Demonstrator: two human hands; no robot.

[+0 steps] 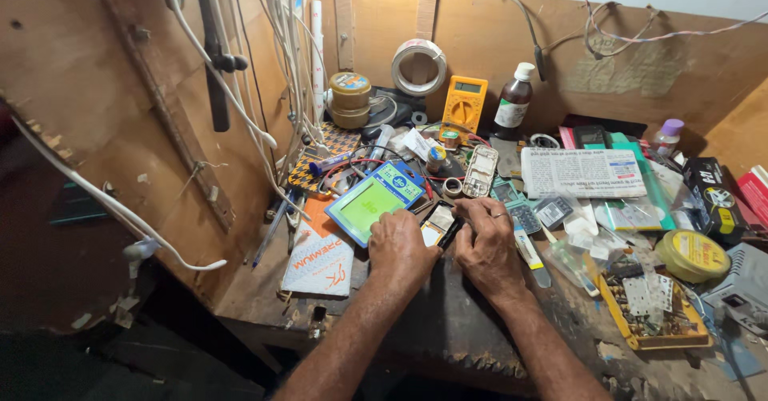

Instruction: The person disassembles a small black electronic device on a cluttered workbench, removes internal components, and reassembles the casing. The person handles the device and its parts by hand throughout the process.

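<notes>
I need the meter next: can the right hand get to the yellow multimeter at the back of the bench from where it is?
Probably yes. The right hand is busy with a small black part, but only low clutter lies between it and the yellow multimeter, which leans unobstructed against the back board.

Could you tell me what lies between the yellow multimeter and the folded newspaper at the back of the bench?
In the head view, a brown bottle stands between the yellow multimeter and the folded newspaper.

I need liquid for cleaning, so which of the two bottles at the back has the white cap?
The dark brown bottle beside the yellow multimeter. The other, small clear bottle at far right, wears a purple cap.
</notes>
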